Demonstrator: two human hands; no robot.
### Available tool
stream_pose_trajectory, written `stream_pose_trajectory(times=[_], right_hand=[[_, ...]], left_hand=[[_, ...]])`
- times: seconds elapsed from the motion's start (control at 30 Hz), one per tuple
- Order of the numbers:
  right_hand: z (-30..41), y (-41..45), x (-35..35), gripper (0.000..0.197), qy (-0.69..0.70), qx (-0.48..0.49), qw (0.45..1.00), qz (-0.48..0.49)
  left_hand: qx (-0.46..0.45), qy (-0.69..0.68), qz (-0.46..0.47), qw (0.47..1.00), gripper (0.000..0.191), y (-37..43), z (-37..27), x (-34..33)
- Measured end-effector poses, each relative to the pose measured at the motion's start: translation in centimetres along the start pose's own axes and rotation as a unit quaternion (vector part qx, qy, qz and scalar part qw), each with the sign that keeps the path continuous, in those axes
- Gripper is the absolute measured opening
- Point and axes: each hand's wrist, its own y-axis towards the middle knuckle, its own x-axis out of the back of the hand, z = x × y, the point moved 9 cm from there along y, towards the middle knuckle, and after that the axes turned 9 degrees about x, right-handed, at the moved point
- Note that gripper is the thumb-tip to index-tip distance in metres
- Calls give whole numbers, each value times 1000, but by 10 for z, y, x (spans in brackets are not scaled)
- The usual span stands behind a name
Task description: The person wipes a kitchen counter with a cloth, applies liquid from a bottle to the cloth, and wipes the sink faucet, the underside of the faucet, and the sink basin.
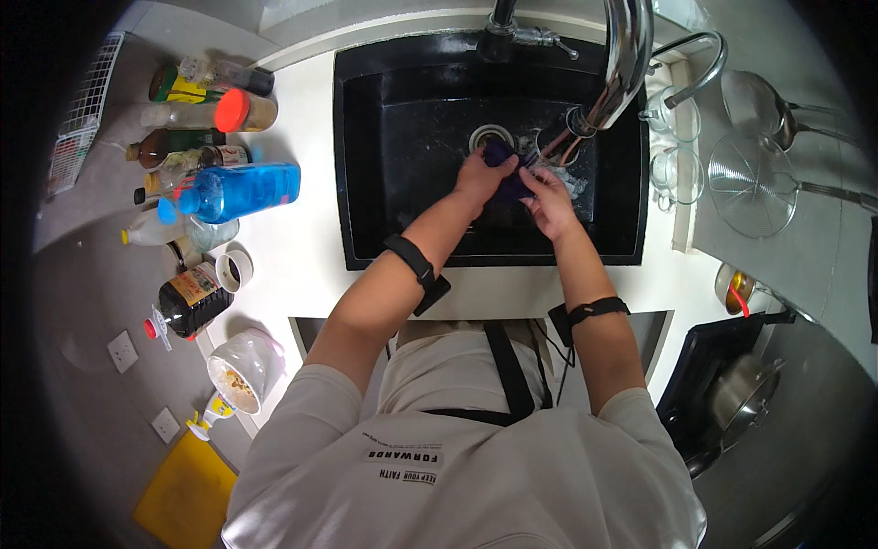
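Note:
A dark purple cloth (511, 189) is bunched between my two hands over the black sink (418, 199). My left hand (480, 177) grips its left side, thumb on top. On the right side, the fingertips of my right hand (551, 202) pinch the cloth. The metal drain (485, 130) lies just behind my left hand, partly covered by the cloth. Beyond my right hand is a crumpled, greyish wet-looking thing (575, 184), too unclear to name. A shiny round object near it is also hard to make out.
A chrome faucet (623, 75) arches over the sink's right side. Several bottles, including a blue one (250, 191), stand on the left counter beside a lined bin (267, 364). Glass mugs (664, 171) sit at the right rim. A wire strainer (753, 185) and a pot (737, 398) are farther right.

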Motion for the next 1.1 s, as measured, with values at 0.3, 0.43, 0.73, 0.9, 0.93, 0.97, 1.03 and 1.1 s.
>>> stream_pose_trajectory(times=[0.3,0.43,0.73,0.9,0.93,0.97,1.03,1.1], right_hand=[[-4,18,35,19,49,73,993,-80],[2,13,24,19,92,72,991,-72],[38,7,39,15,-27,185,976,-114],[57,10,48,15,-33,214,967,-136],[60,12,54,16,-60,224,961,-149],[63,12,60,17,-87,233,955,-161],[62,12,68,44,-93,221,958,-158],[63,13,69,45,-97,222,957,-157]], left_hand=[[-8,-125,101,987,43,-27,-34,36],[14,-90,116,989,39,-40,-39,40],[54,-55,65,995,24,-47,-42,36],[-10,-61,75,995,20,-20,-37,30],[-43,-33,62,997,20,-18,-43,29],[-77,-6,49,996,20,-18,-48,28],[-102,0,47,994,20,-24,-55,24],[-128,5,43,991,20,-26,-61,23]])
